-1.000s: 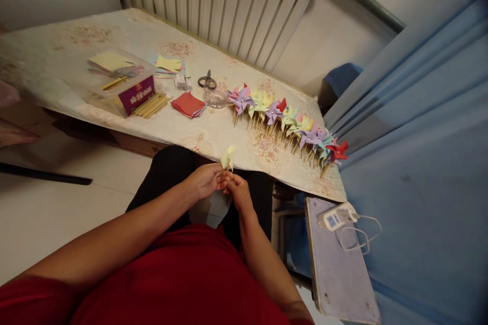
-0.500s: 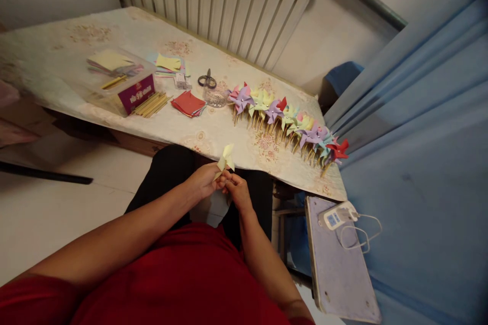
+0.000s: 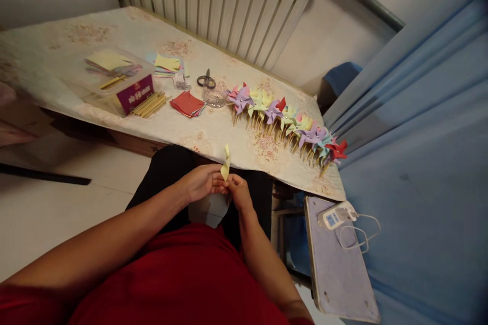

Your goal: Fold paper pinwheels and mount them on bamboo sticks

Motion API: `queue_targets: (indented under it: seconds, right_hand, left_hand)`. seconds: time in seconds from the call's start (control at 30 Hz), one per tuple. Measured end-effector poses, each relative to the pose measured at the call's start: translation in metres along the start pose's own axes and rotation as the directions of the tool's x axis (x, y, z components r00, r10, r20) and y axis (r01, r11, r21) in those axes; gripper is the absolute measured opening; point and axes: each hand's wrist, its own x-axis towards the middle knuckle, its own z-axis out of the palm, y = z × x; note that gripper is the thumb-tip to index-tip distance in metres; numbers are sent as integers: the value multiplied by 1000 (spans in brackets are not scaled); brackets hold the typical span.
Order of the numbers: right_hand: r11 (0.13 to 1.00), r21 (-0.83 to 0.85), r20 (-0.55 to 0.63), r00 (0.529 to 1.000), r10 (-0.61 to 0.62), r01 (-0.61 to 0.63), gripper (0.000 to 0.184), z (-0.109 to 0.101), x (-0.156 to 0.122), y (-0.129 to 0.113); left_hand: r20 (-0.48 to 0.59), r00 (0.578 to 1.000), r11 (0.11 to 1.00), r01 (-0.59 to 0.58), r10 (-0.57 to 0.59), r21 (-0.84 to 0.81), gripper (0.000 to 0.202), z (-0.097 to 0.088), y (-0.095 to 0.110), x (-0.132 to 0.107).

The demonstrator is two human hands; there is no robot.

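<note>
Above my lap, at the table's front edge, a pale yellow paper pinwheel [image 3: 226, 163] stands nearly edge-on. My left hand [image 3: 204, 182] has its fingers curled at the lower part of the pinwheel. My right hand [image 3: 240, 192] pinches just beneath it, fingertips meeting those of the left; what lies between them is mostly hidden. Straight ahead on the table is a stack of red paper squares [image 3: 187, 103]. Beside that stands a clear round container [image 3: 214, 97] of small shiny pieces. A long row of finished paper pinwheels [image 3: 290, 122] on sticks lies to the right.
A clear plastic box [image 3: 133, 92] with a purple label sits on the left, bundled wooden sticks [image 3: 151, 105] against it. Scissors [image 3: 206, 80] and a pile of pastel paper [image 3: 168, 63] lie farther back. A power strip [image 3: 337, 215] rests on a stool [image 3: 343, 274].
The pinwheel has turned from showing its blades to nearly edge-on. My left hand has shifted slightly left, its fingers now below the paper.
</note>
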Motion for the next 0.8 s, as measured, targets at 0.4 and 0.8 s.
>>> queue_targets:
  seconds: [0.4,0.8]
  right_hand:
    - [981,169,123,990,72,-92,25,-2,0,1]
    - [969,181,198,971,131,-168,24,-3,0,2]
  left_hand:
    - [-277,844,863,-349,459,366,30,-33,6,14]
    - [-133,881,821,-356,454,446,43,-38,1,33]
